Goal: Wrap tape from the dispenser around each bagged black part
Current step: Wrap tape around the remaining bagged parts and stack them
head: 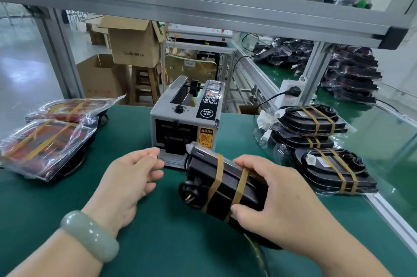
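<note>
Nearest: pale green bangle (89, 235) on the left wrist, low over the green worktop (158, 242).

Left hand (133, 177): palm turned inward, fingers loosely curled, holding nothing. Its fingertips are just in front of the tape dispenser's outlet.

Right hand (277, 200): grips the bagged black part (203, 172), with the fingers curled over its top and the thumb pressed on the near edge. The part is held tilted between the hands, directly in front of the dispenser. Two tan tape bands (240, 184) cross it side by side. A coiled cable with coloured wire ends shows at its left end. Whether the part touches the worktop I cannot tell.

Tape dispenser (185, 118): grey box at centre on the worktop, with a black knob on top. A round black label reads "SEMI" above two Chinese characters. A yellow sticker (205, 139) on the front reads "CAUTION"; the smaller print is illegible.

Right of the dispenser: a stack of taped black parts (316, 118) in clear bags, each with two tan bands. One more (331, 170) lies in front of the stack.

Left side: two bagged red-and-black parts (45, 141), also banded in tan, one behind the other.

Behind the worktop: a cardboard box (133, 44) printed "75×36×40 CM" sits on a wooden stool (144, 84). A white power strip (290, 92) with a black plug in it is mounted on the frame post. Farther right, a heap of bagged black parts (352, 73) lies on the next green surface.
</note>
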Action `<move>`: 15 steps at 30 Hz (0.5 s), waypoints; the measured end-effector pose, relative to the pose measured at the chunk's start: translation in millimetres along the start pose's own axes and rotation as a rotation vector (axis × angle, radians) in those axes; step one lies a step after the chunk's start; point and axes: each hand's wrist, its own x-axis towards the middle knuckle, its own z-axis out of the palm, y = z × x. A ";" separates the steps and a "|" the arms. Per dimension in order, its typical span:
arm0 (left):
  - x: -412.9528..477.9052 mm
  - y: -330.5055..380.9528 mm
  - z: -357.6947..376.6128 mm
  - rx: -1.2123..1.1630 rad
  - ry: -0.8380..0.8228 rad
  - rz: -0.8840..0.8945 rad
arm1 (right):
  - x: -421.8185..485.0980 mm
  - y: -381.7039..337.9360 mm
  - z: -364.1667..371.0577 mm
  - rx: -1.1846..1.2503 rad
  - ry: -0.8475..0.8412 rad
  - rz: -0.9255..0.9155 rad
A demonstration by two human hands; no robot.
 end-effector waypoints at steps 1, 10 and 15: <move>5.2 3.4 0.8 -0.005 0.018 -0.010 | 3.3 1.1 -0.6 -0.056 -0.035 0.004; 28.7 29.2 30.0 0.003 -0.018 -0.147 | 7.9 14.9 5.5 -0.057 -0.086 0.073; 30.8 35.9 39.6 -0.002 0.021 -0.137 | 7.7 14.7 6.9 -0.071 -0.093 0.076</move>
